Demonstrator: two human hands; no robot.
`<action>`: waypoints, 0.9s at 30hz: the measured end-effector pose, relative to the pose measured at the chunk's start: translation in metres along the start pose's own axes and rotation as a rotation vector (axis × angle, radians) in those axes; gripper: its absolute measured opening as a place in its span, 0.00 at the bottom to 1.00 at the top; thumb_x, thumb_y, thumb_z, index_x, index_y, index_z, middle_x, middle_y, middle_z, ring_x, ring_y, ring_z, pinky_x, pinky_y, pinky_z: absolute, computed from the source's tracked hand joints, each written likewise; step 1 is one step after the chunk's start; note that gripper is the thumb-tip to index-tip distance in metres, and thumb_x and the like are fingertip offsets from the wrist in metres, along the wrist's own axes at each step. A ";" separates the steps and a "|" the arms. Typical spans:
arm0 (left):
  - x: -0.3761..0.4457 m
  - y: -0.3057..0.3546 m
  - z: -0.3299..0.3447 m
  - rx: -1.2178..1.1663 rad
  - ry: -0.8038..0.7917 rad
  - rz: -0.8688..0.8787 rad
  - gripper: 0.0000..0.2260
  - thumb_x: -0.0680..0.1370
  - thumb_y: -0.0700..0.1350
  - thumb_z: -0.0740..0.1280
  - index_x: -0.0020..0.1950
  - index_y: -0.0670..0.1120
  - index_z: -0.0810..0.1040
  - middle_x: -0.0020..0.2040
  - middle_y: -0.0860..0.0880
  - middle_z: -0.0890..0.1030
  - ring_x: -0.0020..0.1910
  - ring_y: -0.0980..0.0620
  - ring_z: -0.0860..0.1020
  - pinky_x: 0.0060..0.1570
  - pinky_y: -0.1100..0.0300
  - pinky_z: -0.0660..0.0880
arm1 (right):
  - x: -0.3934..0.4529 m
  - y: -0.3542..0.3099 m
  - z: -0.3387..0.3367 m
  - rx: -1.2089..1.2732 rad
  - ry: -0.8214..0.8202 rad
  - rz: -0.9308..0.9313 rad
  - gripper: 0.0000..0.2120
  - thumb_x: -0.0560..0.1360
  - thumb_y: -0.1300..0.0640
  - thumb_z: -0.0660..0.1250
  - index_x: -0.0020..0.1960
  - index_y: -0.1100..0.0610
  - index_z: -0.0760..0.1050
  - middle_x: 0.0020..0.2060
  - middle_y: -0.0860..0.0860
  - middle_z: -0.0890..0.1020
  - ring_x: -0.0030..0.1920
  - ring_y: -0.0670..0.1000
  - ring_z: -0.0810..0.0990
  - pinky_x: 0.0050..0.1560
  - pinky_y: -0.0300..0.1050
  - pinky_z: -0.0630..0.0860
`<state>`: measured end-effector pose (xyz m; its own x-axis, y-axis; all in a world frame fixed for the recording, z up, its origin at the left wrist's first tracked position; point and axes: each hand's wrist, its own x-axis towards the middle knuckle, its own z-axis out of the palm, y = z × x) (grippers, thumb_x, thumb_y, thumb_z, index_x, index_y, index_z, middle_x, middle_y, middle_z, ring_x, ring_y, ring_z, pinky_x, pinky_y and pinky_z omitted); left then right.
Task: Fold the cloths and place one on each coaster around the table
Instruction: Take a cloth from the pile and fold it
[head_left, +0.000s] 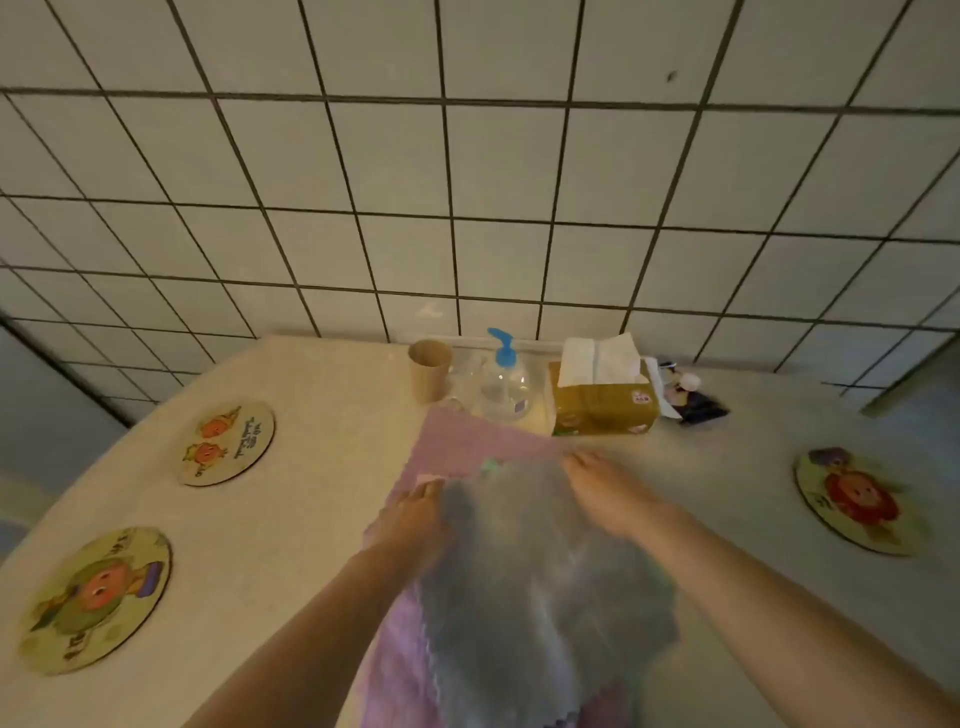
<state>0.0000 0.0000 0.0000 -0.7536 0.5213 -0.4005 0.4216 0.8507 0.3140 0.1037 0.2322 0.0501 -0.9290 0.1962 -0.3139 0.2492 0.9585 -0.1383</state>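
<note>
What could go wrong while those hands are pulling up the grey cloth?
The grey cloth lies on a pink cloth, so lifting it might drag the pink one along and rumple it. The pink cloth's far edge sits right by the pump bottle and tissue box, so a tug could nudge them. Left hand and right hand are blurred; a corner may slip.

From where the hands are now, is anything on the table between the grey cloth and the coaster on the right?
Nothing visible. The grey cloth, under both hands, and the right coaster have only bare table between them. The tissue box sits farther back, off that line.
</note>
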 end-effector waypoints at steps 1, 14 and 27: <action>0.006 -0.001 0.001 -0.009 0.015 0.000 0.27 0.74 0.53 0.58 0.72 0.51 0.60 0.70 0.47 0.70 0.67 0.42 0.70 0.61 0.47 0.71 | 0.009 0.001 -0.001 0.009 0.000 0.003 0.23 0.80 0.64 0.55 0.74 0.58 0.57 0.72 0.57 0.64 0.70 0.57 0.65 0.68 0.51 0.65; 0.032 -0.014 0.009 -0.081 0.073 -0.097 0.19 0.73 0.51 0.67 0.63 0.48 0.75 0.62 0.45 0.76 0.61 0.43 0.72 0.61 0.53 0.70 | 0.070 0.021 0.035 -0.144 0.044 -0.096 0.19 0.77 0.60 0.61 0.68 0.56 0.66 0.66 0.56 0.67 0.66 0.57 0.64 0.62 0.49 0.67; -0.022 -0.004 -0.025 -0.030 0.413 0.071 0.10 0.79 0.49 0.60 0.45 0.50 0.80 0.41 0.48 0.84 0.44 0.46 0.80 0.65 0.54 0.64 | 0.011 0.019 -0.002 -0.047 0.283 -0.084 0.18 0.73 0.63 0.66 0.61 0.52 0.71 0.55 0.50 0.74 0.55 0.52 0.73 0.48 0.45 0.73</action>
<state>0.0023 -0.0165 0.0287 -0.8647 0.5023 0.0001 0.4694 0.8082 0.3556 0.0975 0.2529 0.0457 -0.9868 0.1595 -0.0278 0.1616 0.9810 -0.1069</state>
